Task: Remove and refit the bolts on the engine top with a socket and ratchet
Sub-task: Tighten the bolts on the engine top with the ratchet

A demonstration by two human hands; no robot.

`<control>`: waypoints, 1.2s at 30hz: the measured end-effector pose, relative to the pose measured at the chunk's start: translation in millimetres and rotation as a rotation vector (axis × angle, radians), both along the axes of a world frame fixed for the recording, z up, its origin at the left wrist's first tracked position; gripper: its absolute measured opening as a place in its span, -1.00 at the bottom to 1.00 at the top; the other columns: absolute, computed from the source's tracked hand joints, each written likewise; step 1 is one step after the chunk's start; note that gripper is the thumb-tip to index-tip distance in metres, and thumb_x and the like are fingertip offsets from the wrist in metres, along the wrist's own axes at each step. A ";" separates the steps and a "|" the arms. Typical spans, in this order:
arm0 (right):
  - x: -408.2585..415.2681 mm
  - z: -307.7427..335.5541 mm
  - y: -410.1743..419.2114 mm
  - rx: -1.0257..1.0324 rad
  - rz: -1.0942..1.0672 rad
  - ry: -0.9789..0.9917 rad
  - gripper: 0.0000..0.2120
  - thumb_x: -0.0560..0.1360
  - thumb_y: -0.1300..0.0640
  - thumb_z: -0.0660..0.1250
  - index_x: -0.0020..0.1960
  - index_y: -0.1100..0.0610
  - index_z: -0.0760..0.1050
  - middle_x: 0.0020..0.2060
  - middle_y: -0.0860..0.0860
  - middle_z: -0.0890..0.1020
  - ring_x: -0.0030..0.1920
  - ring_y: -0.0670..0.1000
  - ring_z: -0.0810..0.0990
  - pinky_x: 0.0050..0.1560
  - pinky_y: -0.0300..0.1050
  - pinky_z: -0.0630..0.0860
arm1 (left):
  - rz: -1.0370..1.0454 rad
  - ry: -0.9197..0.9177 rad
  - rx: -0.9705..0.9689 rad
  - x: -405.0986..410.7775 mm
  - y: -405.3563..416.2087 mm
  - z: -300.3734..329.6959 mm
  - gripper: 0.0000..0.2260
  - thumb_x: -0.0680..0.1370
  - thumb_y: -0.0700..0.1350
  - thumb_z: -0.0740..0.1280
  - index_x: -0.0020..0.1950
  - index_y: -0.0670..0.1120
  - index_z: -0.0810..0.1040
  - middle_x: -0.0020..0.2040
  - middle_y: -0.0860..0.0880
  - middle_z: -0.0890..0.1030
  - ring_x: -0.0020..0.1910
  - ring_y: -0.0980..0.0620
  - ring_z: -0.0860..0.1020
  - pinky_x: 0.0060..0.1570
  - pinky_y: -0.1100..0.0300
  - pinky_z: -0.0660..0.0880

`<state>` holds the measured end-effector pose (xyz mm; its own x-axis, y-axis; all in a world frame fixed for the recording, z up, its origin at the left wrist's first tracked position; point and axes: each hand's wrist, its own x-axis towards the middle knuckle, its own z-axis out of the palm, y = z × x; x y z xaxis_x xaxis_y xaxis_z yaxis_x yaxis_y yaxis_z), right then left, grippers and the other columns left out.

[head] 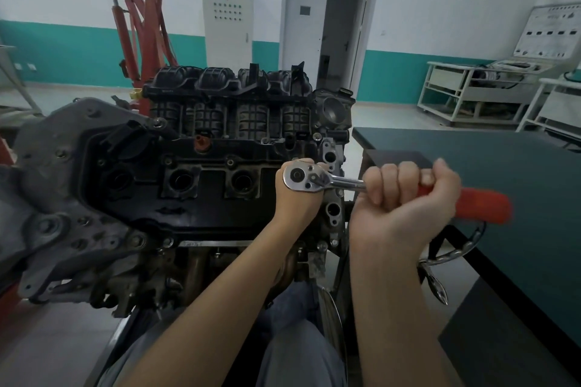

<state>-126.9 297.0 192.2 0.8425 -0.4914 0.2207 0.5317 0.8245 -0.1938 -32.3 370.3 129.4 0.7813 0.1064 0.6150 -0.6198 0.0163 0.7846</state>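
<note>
Ratchet [333, 181]: it lay level over the right end of the engine top [176, 198], shiny round head to the left, red handle sticking out to the right.
Right hand [405, 198]: its fingers were curled tight round the red handle.
Left hand [298, 201]: it sat under the ratchet's head, fingers curled up round it; what lay below the head was hidden.
Engine: it was black, with round holes in a row along the top.
Table [503, 173]: dark green, just to the right of the engine.
</note>
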 end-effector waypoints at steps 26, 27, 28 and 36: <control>11.6 11.3 -7.8 -0.100 0.088 -0.036 -0.61 0.58 0.21 0.07 -0.43 0.04 0.17 -0.65 -0.10 0.16 -0.64 -0.11 0.06 -0.62 -0.30 0.12 | -0.009 0.024 0.010 6.1 0.5 -0.9 -0.57 0.46 -0.33 0.24 -0.51 0.05 0.24 -0.61 0.19 0.33 -0.56 0.25 0.27 -0.47 0.45 0.19; 18.4 21.0 -10.9 -0.178 0.130 -0.027 -0.62 0.57 0.22 0.09 -0.41 0.04 0.17 -0.65 -0.10 0.16 -0.64 -0.11 0.06 -0.63 -0.30 0.12 | -0.015 0.028 -0.019 6.0 0.4 -0.9 -0.54 0.45 -0.33 0.25 -0.53 0.10 0.26 -0.61 0.19 0.32 -0.56 0.25 0.27 -0.48 0.46 0.19; 25.7 31.1 -13.1 -0.256 0.181 -0.010 -0.62 0.57 0.23 0.10 -0.40 0.05 0.17 -0.65 -0.10 0.16 -0.65 -0.11 0.07 -0.64 -0.31 0.12 | -0.017 0.030 -0.038 5.7 0.7 -1.6 -0.50 0.46 -0.35 0.25 -0.57 0.11 0.28 -0.61 0.19 0.32 -0.57 0.25 0.27 -0.50 0.47 0.18; 34.2 49.7 -10.9 -0.381 0.275 0.039 -0.62 0.56 0.24 0.15 -0.41 0.07 0.20 -0.65 -0.10 0.18 -0.66 -0.13 0.09 -0.67 -0.31 0.11 | -0.028 0.024 -0.003 2.6 2.4 -3.2 -0.51 0.46 -0.28 0.28 -0.60 0.12 0.31 -0.61 0.18 0.28 -0.59 0.22 0.23 -0.52 0.46 0.15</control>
<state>-92.7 286.2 241.9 0.9414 -0.1396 0.3072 0.2900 0.7999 -0.5253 -29.7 372.7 126.2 0.7982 0.0862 0.5962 -0.6005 0.0352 0.7989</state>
